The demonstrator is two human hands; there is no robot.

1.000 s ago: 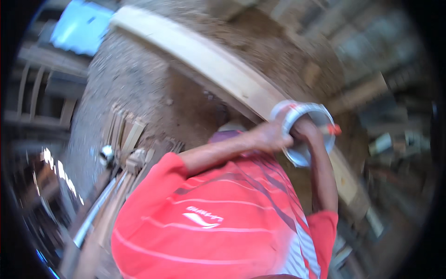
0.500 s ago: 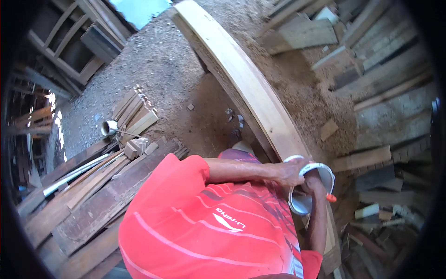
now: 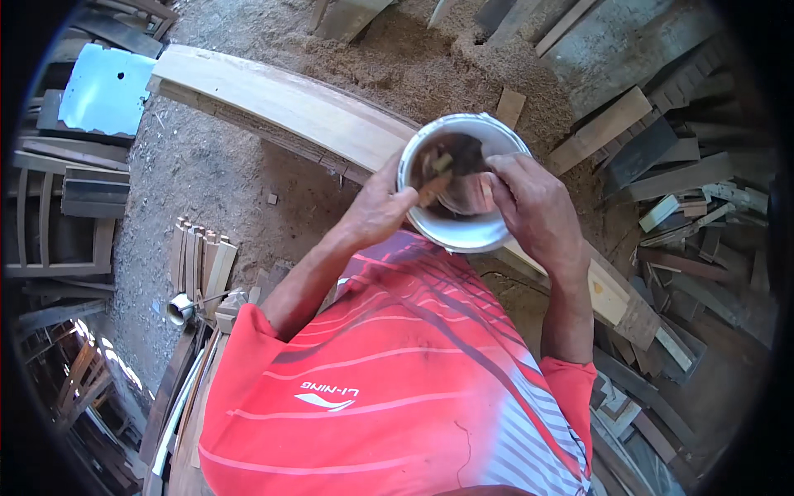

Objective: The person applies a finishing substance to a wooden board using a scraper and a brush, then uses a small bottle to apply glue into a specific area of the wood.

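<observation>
I hold a round white tin [image 3: 463,236] in front of my chest, above a long pale plank [image 3: 281,103]. Dark liquid and some small pieces show inside it. My left hand [image 3: 376,207] is against the tin's left side, its fingers closed on a small brownish stick [image 3: 432,188] that reaches over the rim. My right hand [image 3: 529,207] grips the right rim with its fingers curled inside. My red striped shirt [image 3: 397,388] fills the lower part of the view.
The ground is sawdust [image 3: 207,174]. Scrap boards [image 3: 662,157] are piled on the right. Short wood slats [image 3: 198,256] and a small metal can [image 3: 179,308] lie at the left, beside wooden frames [image 3: 58,223] and a pale blue sheet [image 3: 103,91].
The tin has come up from beside the plank toward my chest, and its open top now faces me. Both hands have stayed on it, and my view has swung over the plank.
</observation>
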